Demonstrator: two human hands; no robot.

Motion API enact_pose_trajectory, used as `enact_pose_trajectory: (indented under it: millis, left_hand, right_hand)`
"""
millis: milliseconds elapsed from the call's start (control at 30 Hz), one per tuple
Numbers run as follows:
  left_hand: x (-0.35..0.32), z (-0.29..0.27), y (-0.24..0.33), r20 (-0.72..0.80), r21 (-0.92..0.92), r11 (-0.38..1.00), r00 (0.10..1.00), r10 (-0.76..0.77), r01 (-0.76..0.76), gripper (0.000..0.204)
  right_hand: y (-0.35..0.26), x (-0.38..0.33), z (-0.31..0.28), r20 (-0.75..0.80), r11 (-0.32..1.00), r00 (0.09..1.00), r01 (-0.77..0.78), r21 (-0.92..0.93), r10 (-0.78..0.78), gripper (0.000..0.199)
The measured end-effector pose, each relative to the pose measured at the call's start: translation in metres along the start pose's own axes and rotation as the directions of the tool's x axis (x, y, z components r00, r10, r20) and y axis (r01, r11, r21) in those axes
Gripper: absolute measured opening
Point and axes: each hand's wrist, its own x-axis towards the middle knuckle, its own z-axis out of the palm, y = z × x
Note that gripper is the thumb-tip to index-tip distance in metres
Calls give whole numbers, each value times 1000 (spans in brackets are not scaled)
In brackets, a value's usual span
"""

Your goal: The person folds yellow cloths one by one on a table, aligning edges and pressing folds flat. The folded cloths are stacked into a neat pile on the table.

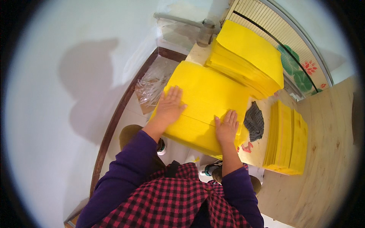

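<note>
Yellow felt-like sheets (207, 91) lie in front of me on a light wooden table (260, 155), reaching past its near edge. My left hand (170, 107) rests flat on the left part of the top sheet, fingers stretched out. Flat on the right side lies my right hand (227, 127), its fingers pointing away from me. A crosswise edge or fold runs over the yellow material between the two hands. Neither hand grips anything. What lies under the top sheet is mostly hidden.
Behind stands a tall stack of yellow sheets (247, 57), near a glass jar (205, 33). Right of my hands are a dark grey cloth (254, 121) and another yellow stack (287, 138), beside a wooden board (323, 159). Clear plastic strips (151, 83) lie left, by the white wall (49, 125).
</note>
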Motion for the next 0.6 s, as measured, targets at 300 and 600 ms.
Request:
enact_pose_trajectory:
  millis: [300,600]
  left_hand:
    - [-1,-23,-37,-112,198,963,980,-164,183,64]
    - [-49,-6,41,-187,-366,822,899,395,-437,46]
  right_hand:
    - [0,-4,-6,-10,996,1000,11,83,-10,79]
    - [-7,-16,-12,-57,969,969,243,37,-241,72]
